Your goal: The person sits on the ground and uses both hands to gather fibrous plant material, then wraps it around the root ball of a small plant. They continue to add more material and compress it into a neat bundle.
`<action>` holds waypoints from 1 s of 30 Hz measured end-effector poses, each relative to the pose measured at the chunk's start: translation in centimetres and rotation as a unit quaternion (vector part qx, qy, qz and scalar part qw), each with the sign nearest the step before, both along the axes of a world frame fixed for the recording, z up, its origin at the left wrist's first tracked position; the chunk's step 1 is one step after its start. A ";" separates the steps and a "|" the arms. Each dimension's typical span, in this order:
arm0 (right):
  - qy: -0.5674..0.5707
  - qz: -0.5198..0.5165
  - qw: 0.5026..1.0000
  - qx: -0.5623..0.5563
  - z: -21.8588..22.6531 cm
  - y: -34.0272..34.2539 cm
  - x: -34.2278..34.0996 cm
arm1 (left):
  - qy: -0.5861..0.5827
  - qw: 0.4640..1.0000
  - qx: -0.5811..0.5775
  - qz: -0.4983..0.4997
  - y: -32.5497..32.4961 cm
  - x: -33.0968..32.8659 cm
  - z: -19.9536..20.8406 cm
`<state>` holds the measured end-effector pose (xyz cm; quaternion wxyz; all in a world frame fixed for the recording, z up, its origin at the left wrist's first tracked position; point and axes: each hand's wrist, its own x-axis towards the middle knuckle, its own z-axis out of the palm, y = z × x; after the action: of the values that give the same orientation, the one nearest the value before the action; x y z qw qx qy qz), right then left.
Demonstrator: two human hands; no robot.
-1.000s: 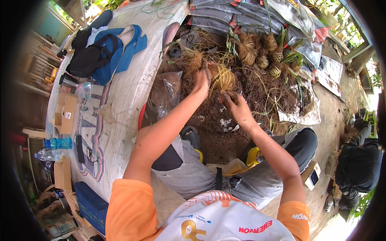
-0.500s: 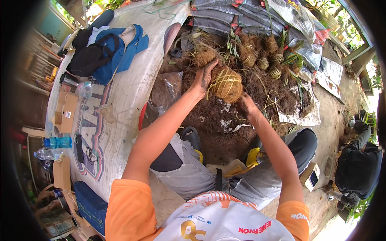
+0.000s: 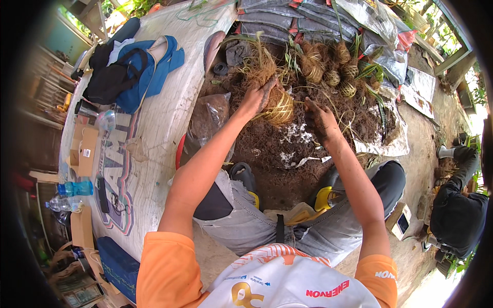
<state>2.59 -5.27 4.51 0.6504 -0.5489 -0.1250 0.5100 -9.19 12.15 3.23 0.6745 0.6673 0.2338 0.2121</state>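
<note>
My left hand (image 3: 258, 98) grips a round ball of brown fibre (image 3: 280, 109) from its left side. Pale yellow-green strips cross over the ball like a net. Apart from the ball, on its right, is my soil-darkened right hand (image 3: 322, 123), its fingers drawn together on what looks like the thin end of a strip. Just beyond my left hand lies a loose clump of fibre and roots (image 3: 258, 66). Dark loose soil (image 3: 277, 141) spreads beneath both hands.
Several wrapped fibre balls (image 3: 314, 64) with leaves lie at the far right of the soil. Behind them are stacked grey sacks (image 3: 298, 23). A clear bag of soil (image 3: 209, 115) stands left, beside a pale table (image 3: 154, 154). Another person (image 3: 458, 215) crouches at the far right.
My right hand has drawn away from the ball, toward the right and slightly up. The ball has shifted a little left and turned in my left hand.
</note>
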 end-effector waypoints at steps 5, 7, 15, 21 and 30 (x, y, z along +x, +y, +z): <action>-0.008 -0.005 1.000 -0.006 1.4 -0.1 -0.9 | -0.001 0.995 0.096 0.032 -0.9 0.0 0.5; -0.017 0.002 1.000 -0.001 1.5 -0.1 -1.6 | 0.017 0.993 0.110 -0.025 -0.3 -0.1 0.0; 0.047 0.013 0.998 0.027 2.0 0.5 -6.3 | -0.094 0.989 -0.110 0.019 -4.1 1.3 -1.2; 0.223 0.061 0.972 0.043 1.4 0.4 -5.9 | -0.018 0.981 -0.194 -0.002 -3.9 1.0 -1.0; 0.169 0.058 0.983 0.032 -2.4 0.9 -7.3 | -0.022 0.948 -0.301 0.099 -4.8 1.3 2.7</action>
<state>-4.72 -4.38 2.10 0.6482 -0.4259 -0.0613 0.6283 -7.92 7.36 5.93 0.8250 0.4017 0.3362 0.2122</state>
